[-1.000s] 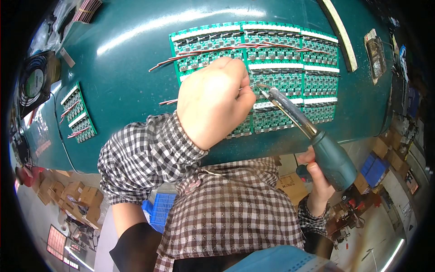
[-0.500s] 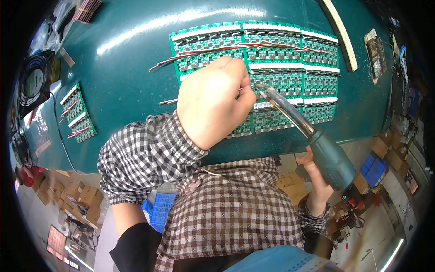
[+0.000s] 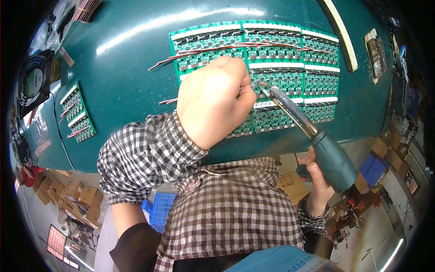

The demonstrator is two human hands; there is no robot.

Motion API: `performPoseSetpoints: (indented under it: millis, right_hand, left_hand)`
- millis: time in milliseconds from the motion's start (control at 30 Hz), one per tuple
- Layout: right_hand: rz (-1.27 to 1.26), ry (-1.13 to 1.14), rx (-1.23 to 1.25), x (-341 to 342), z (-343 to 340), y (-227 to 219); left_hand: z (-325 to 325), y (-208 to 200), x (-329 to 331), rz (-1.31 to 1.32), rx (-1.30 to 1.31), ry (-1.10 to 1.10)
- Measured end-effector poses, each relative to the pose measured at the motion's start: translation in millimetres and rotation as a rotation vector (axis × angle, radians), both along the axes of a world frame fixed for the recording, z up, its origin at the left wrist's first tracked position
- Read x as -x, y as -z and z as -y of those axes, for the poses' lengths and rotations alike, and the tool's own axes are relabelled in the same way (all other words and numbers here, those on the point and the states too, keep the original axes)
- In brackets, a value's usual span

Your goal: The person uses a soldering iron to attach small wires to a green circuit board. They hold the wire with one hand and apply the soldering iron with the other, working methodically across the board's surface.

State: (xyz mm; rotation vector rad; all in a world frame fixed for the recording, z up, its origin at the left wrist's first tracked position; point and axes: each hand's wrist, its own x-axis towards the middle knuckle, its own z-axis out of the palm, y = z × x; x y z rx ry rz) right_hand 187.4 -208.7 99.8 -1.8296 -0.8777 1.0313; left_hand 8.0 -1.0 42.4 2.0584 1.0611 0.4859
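Observation:
A large panel of green circuit boards [image 3: 276, 82] lies on the table, with white connector rows and black wires along it. My left hand [image 3: 215, 99] rests over its left half, thumb and forefinger pinched on a thin wire whose end is mostly hidden by the fingers. Red and white wires [image 3: 167, 102] stick out to the left from beneath this hand; another bundle of red, white and black wires [image 3: 204, 51] crosses the upper rows. My right hand [image 3: 318, 180] is closed around the green handle of a soldering iron [image 3: 334, 161]. Its tip points at the boards just right of my left fingertips.
A smaller circuit board [image 3: 78, 111] with wires lies on the green table [image 3: 131, 86] at left, near a black fan [image 3: 35, 84]. A pale curved strip [image 3: 342, 34] and a worn, solder-stained holder [image 3: 375, 56] lie at right. Bundled wires [image 3: 86, 10] sit at the far left.
The soldering iron's tip has shifted slightly to the right, away from my left fingertips. My left hand has stayed nearly in place, still pinching.

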Motion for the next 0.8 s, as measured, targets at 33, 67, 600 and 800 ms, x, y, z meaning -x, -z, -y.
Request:
performPoseSetpoints:
  millis: [33, 67, 600, 800]
  right_hand:
    - [-0.009, -0.003, 0.008, 0, 0, 0]
    - [-0.017, -0.003, 0.015, 0, -1, -1]
    - [-0.159, 0.085, 0.101, -1, 3, -4]
    - [-0.111, 0.086, 0.087, 0, 3, -3]
  left_hand:
    - [0, 0, 1, 0.002, -0.002, -0.002]
    - [0, 1, 1, 0.004, -0.005, 0.0]
    - [-1, 1, 2, -0.013, 0.002, 0.01]
    - [0, 2, 2, -0.005, -0.024, 0.016]
